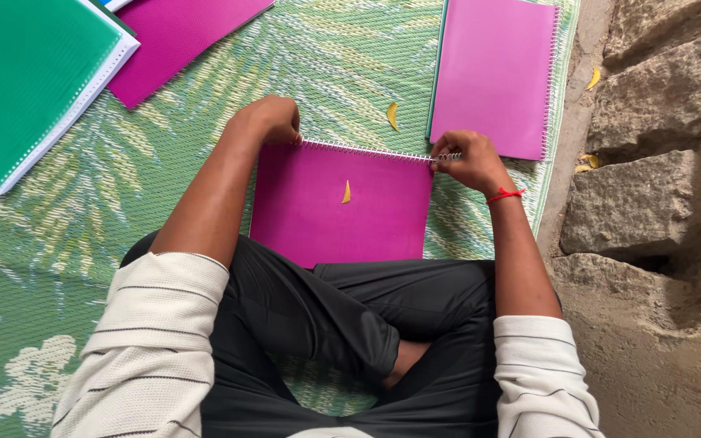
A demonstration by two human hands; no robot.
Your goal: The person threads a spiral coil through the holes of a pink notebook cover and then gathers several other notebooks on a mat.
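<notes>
A magenta notebook lies on the mat in front of my crossed legs, with a metal spiral wire along its far edge. My left hand is closed at the left end of the spiral, pressing on the notebook's corner. The right end of the wire, which sticks out past the cover, is pinched in the fingers of my right hand. That wrist wears a red thread. A small yellow leaf rests on the cover.
A green patterned mat covers the ground. A second magenta spiral notebook lies at the far right, a green one and a magenta cover at the far left. A rough stone wall borders the right.
</notes>
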